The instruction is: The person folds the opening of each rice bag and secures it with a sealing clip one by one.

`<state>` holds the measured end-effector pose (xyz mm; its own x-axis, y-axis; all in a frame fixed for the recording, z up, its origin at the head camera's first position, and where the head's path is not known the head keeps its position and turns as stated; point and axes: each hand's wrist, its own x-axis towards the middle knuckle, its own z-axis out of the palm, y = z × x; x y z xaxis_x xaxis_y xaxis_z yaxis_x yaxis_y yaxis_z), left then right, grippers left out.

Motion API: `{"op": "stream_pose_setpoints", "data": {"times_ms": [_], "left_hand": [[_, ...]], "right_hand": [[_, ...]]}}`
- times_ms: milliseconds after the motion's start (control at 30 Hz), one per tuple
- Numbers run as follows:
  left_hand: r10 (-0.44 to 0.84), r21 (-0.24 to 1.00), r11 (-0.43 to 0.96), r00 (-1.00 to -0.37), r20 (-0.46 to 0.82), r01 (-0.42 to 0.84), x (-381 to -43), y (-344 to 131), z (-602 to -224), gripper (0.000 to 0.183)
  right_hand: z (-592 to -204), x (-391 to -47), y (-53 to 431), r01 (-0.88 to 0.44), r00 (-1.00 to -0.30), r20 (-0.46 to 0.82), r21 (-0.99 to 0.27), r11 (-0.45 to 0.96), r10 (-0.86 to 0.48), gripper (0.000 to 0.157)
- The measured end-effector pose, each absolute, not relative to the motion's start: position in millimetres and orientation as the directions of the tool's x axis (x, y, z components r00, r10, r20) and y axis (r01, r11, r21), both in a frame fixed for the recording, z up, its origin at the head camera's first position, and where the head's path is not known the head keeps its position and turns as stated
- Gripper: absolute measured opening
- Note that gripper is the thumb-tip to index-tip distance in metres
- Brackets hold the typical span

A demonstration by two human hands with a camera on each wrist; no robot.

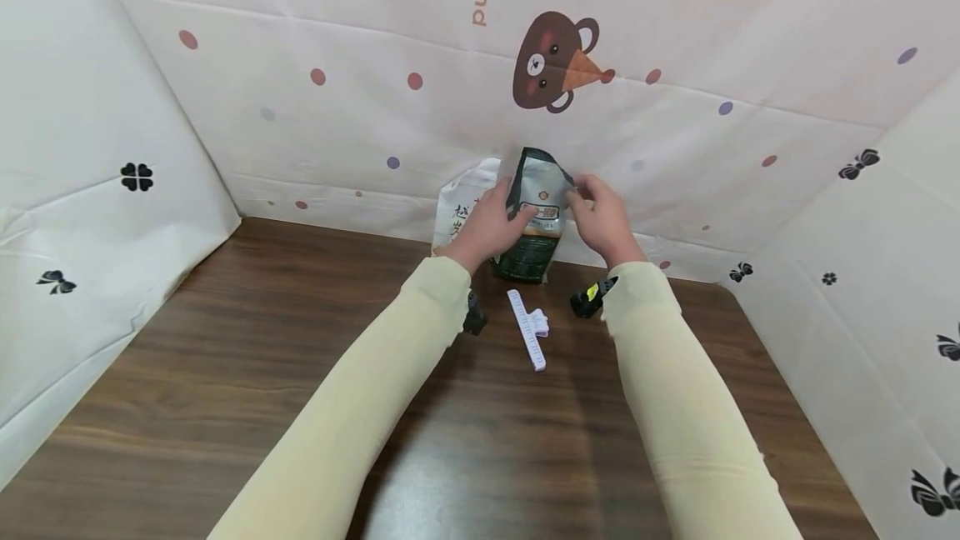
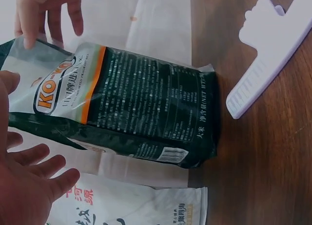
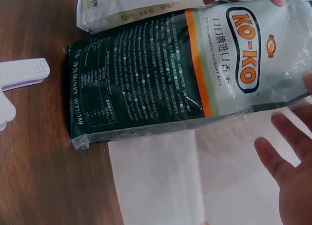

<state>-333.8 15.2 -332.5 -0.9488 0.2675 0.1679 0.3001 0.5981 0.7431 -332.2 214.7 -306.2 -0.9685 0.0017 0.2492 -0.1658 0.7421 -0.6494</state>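
Observation:
A green and silver KO-KO rice bag [image 1: 531, 252] stands upright on the table against the back wall, its top edge folded unevenly. My left hand [image 1: 491, 223] holds its left side near the top, thumb on the front; in the left wrist view the other fingers [image 2: 51, 176] spread beside the bag. On the opposite upper edge, my right hand [image 1: 602, 219] pinches the bag with the thumb and a finger, the rest hanging loose behind. A white bag with dark and red characters [image 2: 117, 200] stands just left of the rice bag, partly hidden by my left hand.
A pale lilac sealing clip [image 1: 528, 330] with ruler-like marks lies on the brown wooden table [image 1: 300, 357] in front of the bags. White patterned sheeting forms the back wall [image 1: 337, 123] and both side walls.

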Motion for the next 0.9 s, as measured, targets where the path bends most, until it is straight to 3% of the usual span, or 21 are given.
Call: {"op": "stream_pose_setpoints", "data": {"times_ms": [433,733,900], "left_hand": [[0.269,0.767,0.553,-0.941,0.206,0.326,-337,22,-326,0.071],[0.221,0.806,0.510,-0.951,0.216,0.301,-336,24,-318,0.038],[0.190,0.850,0.447,-0.958,0.214,0.279,-336,21,-310,0.032]], "right_hand": [[-314,-325,219,-0.193,-0.971,0.236,-0.704,0.683,-0.032,0.035],[-311,-321,219,-0.201,-0.966,0.258,-0.697,0.688,-0.022,0.026],[-306,-322,219,-0.200,-0.966,0.259,-0.702,0.684,-0.016,0.026]]}}
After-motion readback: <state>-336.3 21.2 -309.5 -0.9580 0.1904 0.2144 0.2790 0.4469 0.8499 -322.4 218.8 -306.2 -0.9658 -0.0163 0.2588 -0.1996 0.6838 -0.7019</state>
